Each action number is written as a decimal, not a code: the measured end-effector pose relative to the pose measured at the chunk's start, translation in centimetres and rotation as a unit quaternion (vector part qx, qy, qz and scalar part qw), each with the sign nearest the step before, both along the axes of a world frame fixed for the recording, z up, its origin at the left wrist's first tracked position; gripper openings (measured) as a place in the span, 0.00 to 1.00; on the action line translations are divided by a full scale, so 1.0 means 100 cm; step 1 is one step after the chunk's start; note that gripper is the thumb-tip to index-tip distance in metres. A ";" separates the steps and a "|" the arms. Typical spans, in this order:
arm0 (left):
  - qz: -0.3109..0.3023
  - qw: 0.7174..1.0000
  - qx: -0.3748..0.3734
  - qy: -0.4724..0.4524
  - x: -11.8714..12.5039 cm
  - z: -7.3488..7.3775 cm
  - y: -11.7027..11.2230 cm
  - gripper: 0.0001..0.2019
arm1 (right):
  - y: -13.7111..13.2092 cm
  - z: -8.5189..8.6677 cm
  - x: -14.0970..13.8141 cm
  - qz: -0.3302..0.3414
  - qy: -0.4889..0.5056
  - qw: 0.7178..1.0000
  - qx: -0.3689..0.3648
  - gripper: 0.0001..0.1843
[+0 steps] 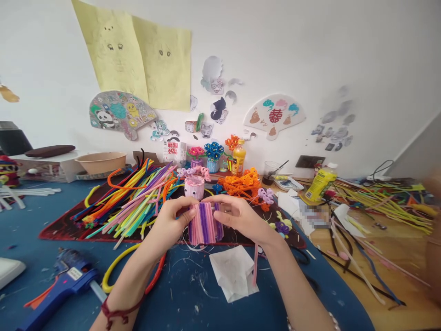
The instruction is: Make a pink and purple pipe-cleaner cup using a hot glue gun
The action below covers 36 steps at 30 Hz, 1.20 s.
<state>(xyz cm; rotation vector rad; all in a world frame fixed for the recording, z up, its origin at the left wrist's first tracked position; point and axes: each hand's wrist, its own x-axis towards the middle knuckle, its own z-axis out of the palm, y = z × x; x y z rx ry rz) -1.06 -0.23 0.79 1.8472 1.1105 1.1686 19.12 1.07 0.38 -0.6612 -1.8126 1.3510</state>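
Both my hands hold a small cup-like piece (206, 225) covered in upright pink, lilac and purple pipe cleaners. My left hand (177, 215) pinches its upper left edge with thumb and fingers. On the other side, my right hand (237, 216) has its fingers over the top edge and the thumb near the front. What lies inside or behind the piece is hidden. Just beyond it stands a pink pipe-cleaner pot (195, 187) with two dark eyes. A crumpled white paper (232, 273) lies on the table in front of my right hand.
A heap of coloured pipe cleaners (134, 197) spreads on a dark mat at left. Orange pipe-cleaner flowers (243, 186) lie at right behind my hands. A blue glue gun (69, 285) rests at front left. Bottles (238, 158) and finished flower pots (213, 158) line the wall.
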 end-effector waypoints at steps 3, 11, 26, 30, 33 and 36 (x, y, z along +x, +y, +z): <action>0.003 1.000 0.010 0.004 0.001 0.000 -0.001 0.12 | 0.001 -0.002 -0.004 -0.048 0.003 0.999 0.007 0.17; 0.009 0.999 0.031 0.043 0.003 -0.001 -0.001 0.13 | 0.005 -0.005 -0.005 -0.085 -0.005 0.996 0.034 0.17; 0.020 0.994 0.062 0.084 0.004 0.000 0.000 0.14 | 0.003 -0.003 -0.002 -0.059 0.010 0.998 0.005 0.20; 0.013 0.994 0.067 0.084 0.003 -0.001 0.000 0.13 | 0.004 -0.004 -0.002 -0.062 0.020 0.998 0.006 0.19; 0.007 0.994 0.074 0.076 0.003 0.000 0.000 0.13 | 0.005 -0.004 -0.003 -0.074 0.016 0.997 0.015 0.20; 0.007 0.994 0.074 0.075 0.003 0.000 0.000 0.13 | 0.005 -0.004 -0.003 -0.080 0.007 0.996 0.024 0.21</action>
